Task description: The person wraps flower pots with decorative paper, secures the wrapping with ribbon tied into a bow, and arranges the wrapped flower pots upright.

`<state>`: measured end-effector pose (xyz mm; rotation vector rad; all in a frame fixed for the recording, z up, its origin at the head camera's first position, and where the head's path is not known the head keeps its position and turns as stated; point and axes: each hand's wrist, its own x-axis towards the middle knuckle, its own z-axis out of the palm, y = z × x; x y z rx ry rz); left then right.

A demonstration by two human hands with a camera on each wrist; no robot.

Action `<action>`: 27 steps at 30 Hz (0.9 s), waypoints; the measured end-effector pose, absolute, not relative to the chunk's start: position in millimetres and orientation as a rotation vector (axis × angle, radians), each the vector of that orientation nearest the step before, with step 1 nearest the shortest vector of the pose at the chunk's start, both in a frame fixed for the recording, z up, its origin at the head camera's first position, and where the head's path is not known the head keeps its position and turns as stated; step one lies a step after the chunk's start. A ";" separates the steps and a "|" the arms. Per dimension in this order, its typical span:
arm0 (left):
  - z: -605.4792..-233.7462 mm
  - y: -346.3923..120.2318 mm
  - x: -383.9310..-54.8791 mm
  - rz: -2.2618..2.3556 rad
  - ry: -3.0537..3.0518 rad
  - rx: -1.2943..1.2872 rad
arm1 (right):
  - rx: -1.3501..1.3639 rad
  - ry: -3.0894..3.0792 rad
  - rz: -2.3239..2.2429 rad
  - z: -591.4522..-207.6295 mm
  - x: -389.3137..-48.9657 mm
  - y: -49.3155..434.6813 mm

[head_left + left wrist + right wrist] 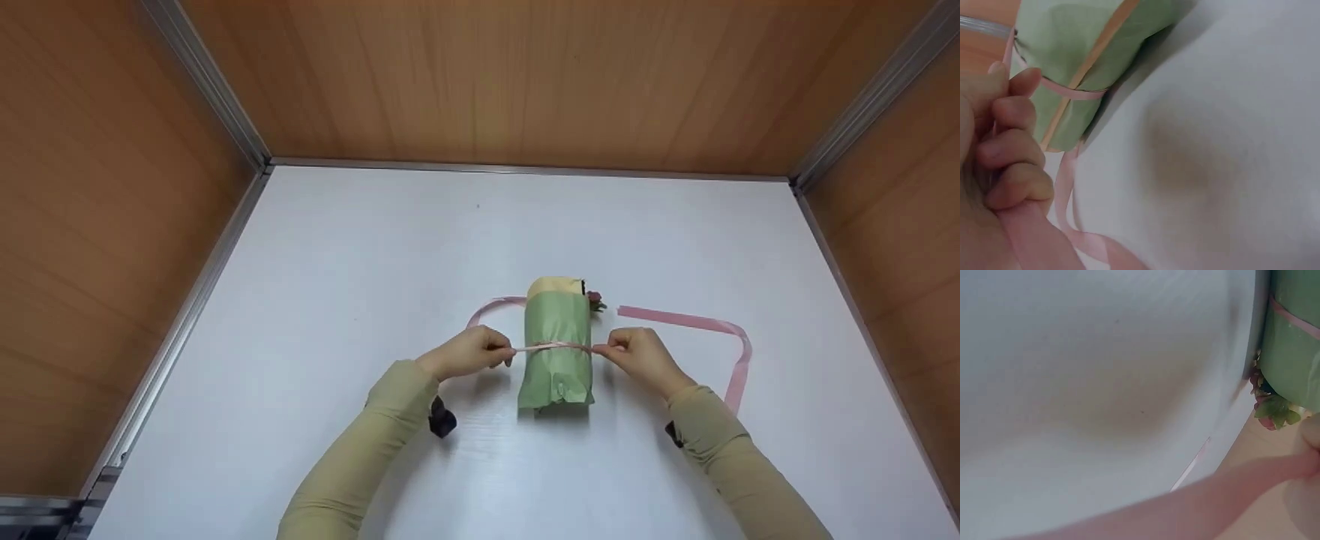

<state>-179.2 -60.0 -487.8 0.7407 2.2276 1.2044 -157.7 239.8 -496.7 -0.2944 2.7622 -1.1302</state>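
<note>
A bundle wrapped in green paper [556,319] lies on the white table, its pale yellow end away from me. Round its middle runs a pink ribbon [556,345]. On the left side my left hand [471,351] pinches one stretch of the ribbon, pulled straight out from the wrap; its other fingers curl over more ribbon in the left wrist view. My right hand [639,358] pinches the ribbon between thumb and finger close to the bundle's right side. Dark red flowers with green leaves [1274,409] poke out at the bundle's far right.
A long ribbon tail [690,321] bends across the white table [360,285] at right, and another loop [491,304] curves behind my left hand. Wood-grain panels [510,82] with metal edging stand at the back and both sides. A black piece [442,418] hangs under the left wrist.
</note>
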 end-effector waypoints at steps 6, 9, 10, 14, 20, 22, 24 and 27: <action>-480.2 -49.3 -179.4 1.671 1.951 0.476 | -0.295 2.760 -1.116 -497.2 -158.5 239.7; -476.8 -35.4 -176.8 1.923 1.743 0.378 | -0.293 2.761 -1.121 -497.7 -158.6 239.8; -475.5 -30.2 -176.2 1.984 1.680 0.362 | -0.300 2.763 -1.120 -498.0 -158.6 240.0; -469.8 -11.0 -175.5 2.118 1.521 0.350 | -0.312 2.766 -1.135 -498.3 -158.9 239.5; -465.8 4.6 -177.1 2.115 1.641 0.310 | -0.326 2.770 -1.145 -499.2 -159.8 237.8; -466.9 6.4 -177.0 2.090 1.700 0.331 | -0.319 2.759 -1.147 -499.2 -160.0 237.5; -467.6 7.3 -176.4 2.067 1.738 0.364 | -0.308 2.745 -1.155 -499.2 -160.2 237.4; -469.8 9.4 -175.7 2.082 1.713 0.369 | -0.319 2.748 -1.148 -499.5 -160.5 237.4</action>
